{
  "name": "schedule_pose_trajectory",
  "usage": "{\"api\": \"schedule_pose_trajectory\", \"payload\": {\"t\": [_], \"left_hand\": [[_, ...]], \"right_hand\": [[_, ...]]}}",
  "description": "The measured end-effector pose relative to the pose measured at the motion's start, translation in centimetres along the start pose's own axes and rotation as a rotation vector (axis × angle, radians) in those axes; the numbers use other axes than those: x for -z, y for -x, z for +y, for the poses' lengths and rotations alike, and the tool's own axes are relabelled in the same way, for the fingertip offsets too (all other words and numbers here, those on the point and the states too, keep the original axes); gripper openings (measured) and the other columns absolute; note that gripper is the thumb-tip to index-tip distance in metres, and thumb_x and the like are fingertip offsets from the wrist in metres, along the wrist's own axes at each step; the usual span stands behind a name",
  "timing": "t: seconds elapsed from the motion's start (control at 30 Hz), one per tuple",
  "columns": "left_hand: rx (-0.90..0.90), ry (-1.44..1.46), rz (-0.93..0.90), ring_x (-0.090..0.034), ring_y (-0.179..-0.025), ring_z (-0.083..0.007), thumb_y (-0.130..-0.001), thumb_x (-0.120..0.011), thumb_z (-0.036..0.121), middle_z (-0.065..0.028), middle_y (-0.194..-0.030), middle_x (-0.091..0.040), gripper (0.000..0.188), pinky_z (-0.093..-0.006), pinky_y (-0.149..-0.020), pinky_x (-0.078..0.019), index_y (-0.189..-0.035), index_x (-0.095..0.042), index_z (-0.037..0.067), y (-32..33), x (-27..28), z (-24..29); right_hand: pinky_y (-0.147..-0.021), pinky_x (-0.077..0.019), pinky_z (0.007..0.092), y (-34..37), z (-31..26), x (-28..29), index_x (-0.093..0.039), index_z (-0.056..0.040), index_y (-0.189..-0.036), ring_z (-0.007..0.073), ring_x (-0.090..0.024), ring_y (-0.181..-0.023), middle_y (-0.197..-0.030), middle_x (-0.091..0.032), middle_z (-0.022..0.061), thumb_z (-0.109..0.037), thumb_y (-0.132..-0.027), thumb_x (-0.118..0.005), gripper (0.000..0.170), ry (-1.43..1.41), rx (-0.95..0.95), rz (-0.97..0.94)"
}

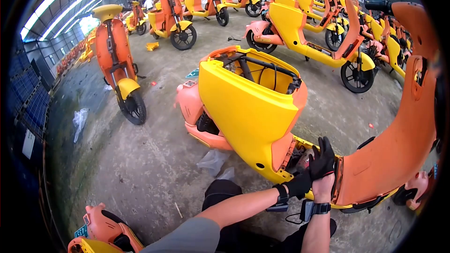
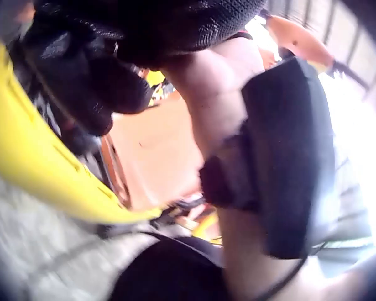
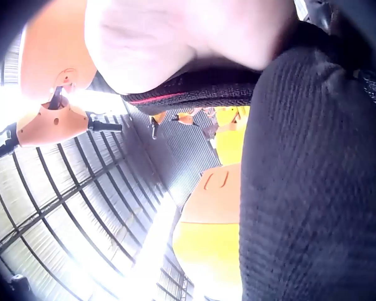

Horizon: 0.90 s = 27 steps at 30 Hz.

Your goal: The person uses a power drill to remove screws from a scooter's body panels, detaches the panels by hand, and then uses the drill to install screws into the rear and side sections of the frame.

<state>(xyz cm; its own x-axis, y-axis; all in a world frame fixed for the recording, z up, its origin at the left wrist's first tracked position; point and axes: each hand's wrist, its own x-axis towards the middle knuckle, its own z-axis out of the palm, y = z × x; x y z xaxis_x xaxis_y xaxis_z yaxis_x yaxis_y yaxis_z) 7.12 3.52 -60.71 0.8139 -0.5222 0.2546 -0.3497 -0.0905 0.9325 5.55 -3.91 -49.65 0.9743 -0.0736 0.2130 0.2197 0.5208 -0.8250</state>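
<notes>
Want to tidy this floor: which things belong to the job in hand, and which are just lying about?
Likely in the job:
- Scooter at the hands, footboard section open
- Right hand, gloved, near the opening
- Left hand, gloved, at the right wrist

Just lying about:
- Clear plastic beside the scooter
- Crumpled plastic farther left
- Yellow piece on the floor

Gloved hands (image 2: pixel 131 34) overlap near a yellow edge (image 2: pixel 41 147) and orange panel (image 2: pixel 153 150).

I see crumpled plastic (image 1: pixel 80 124) toward the floor's (image 1: pixel 136 159) left edge, an orange scooter (image 1: pixel 123 49) near it, parked scooters (image 1: pixel 171 7) toward the far edge.
</notes>
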Motion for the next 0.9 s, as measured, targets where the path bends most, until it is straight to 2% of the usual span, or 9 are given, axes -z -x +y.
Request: {"api": "schedule_pose_trajectory", "payload": {"t": [0.1, 0.17, 0.2, 0.27, 0.4, 0.67, 0.8, 0.87, 0.9], "left_hand": [[0.350, 0.154, -0.271, -0.061, -0.093, -0.0350, -0.083, -0.055, 0.008, -0.0217, -0.098, -0.060, 0.047, -0.0425, -0.082, -0.0482, -0.128, -0.045, 0.001, 0.2, 2.5, 5.7], [-0.610, -0.566, 0.159, -0.063, -0.085, -0.0332, -0.084, -0.055, 0.010, -0.0196, -0.089, -0.062, 0.041, -0.0424, -0.074, -0.0504, -0.123, -0.048, 0.002, 0.0, -1.3, -2.1], [-0.612, -0.566, 0.159, -0.063, -0.085, -0.0332, -0.084, -0.055, 0.010, -0.0196, -0.089, -0.062, 0.041, -0.0424, -0.074, -0.0504, -0.123, -0.048, 0.002, 0.0, -0.5, -0.5], [0.033, -0.399, 0.081, -0.063, -0.082, -0.0332, -0.084, -0.056, 0.012, -0.0183, -0.086, -0.062, 0.032, -0.0417, -0.070, -0.0505, -0.114, -0.051, 0.002, 0.3, 3.0, 6.5], [-0.199, -0.504, 0.350, -0.062, -0.085, -0.0331, -0.082, -0.059, 0.013, -0.0188, -0.089, -0.061, 0.031, -0.0400, -0.072, -0.0496, -0.109, -0.051, 0.000, -0.7, 5.0, 8.3], [-0.060, -0.528, 0.087, -0.062, -0.093, -0.0310, -0.085, -0.055, 0.012, -0.0254, -0.109, -0.059, 0.039, -0.0384, -0.072, -0.0498, -0.121, -0.049, -0.001, -1.4, 5.5, 10.1], [-0.605, -0.748, 0.148, -0.063, -0.064, -0.0173, -0.088, -0.053, 0.018, -0.0272, -0.113, -0.059, 0.041, -0.0262, -0.045, -0.0445, -0.122, -0.052, -0.004, -0.5, 2.3, 7.1], [-0.429, -1.499, 0.177, -0.059, -0.101, -0.0295, -0.086, -0.051, 0.013, -0.0312, -0.128, -0.048, 0.040, -0.0344, -0.072, -0.0505, -0.123, -0.052, -0.003, 0.0, 2.8, 12.0], [-0.506, -1.797, 0.315, -0.063, -0.066, -0.0210, -0.090, -0.051, 0.015, -0.0215, -0.100, -0.063, 0.044, -0.0318, -0.053, -0.0476, -0.130, -0.045, -0.004, -0.7, 4.3, 14.3]], "right_hand": [[-0.109, -0.0252, 0.0359, 0.3, 0.1, 0.7, -0.028, -0.0160, -0.147, 0.0190, -0.031, -0.136, -0.150, -0.031, 0.0045, -0.035, -0.098, -0.036, 0.054, 0.104, -0.014, 0.037], [-0.107, -0.0270, 0.0358, -0.2, 0.1, 0.9, -0.027, -0.0157, -0.148, 0.0187, -0.031, -0.135, -0.147, -0.034, 0.0042, -0.035, -0.097, -0.040, 0.056, 0.272, -0.085, 0.137], [-0.107, -0.0270, 0.0358, -0.3, 0.3, 0.8, -0.027, -0.0157, -0.148, 0.0187, -0.031, -0.135, -0.147, -0.034, 0.0042, -0.035, -0.097, -0.040, 0.056, 0.273, -0.084, 0.137], [-0.111, -0.0251, 0.0344, 0.0, 0.7, 0.3, -0.029, -0.0116, -0.146, 0.0205, -0.033, -0.135, -0.149, -0.032, 0.0064, -0.018, -0.095, -0.048, 0.055, 0.370, 0.120, 0.085], [-0.111, -0.0253, 0.0324, -0.5, 2.2, 1.1, -0.029, -0.0097, -0.146, 0.0191, -0.033, -0.134, -0.149, -0.031, 0.0063, -0.018, -0.098, -0.045, 0.051, 0.553, 0.059, 0.119], [-0.107, -0.0308, 0.0315, 0.6, 3.1, 1.7, -0.028, -0.0098, -0.146, 0.0189, -0.039, -0.128, -0.140, -0.040, 0.0085, -0.028, -0.100, -0.043, 0.052, 0.645, -0.039, 0.070], [-0.105, -0.0352, 0.0343, 1.4, 3.4, 2.7, -0.020, -0.0123, -0.149, 0.0215, -0.043, -0.126, -0.138, -0.043, 0.0113, -0.013, -0.093, -0.050, 0.063, 0.541, 0.043, 0.003], [-0.106, -0.0352, 0.0345, 1.3, 2.0, 3.5, -0.014, -0.0136, -0.150, 0.0222, -0.042, -0.129, -0.143, -0.040, 0.0112, -0.008, -0.091, -0.052, 0.070, 0.092, -0.080, 0.071], [-0.107, -0.0346, 0.0350, 0.3, 2.4, 5.0, -0.010, -0.0150, -0.150, 0.0235, -0.039, -0.132, -0.148, -0.035, 0.0098, -0.012, -0.094, -0.048, 0.068, 0.281, -0.047, 0.046]]}}
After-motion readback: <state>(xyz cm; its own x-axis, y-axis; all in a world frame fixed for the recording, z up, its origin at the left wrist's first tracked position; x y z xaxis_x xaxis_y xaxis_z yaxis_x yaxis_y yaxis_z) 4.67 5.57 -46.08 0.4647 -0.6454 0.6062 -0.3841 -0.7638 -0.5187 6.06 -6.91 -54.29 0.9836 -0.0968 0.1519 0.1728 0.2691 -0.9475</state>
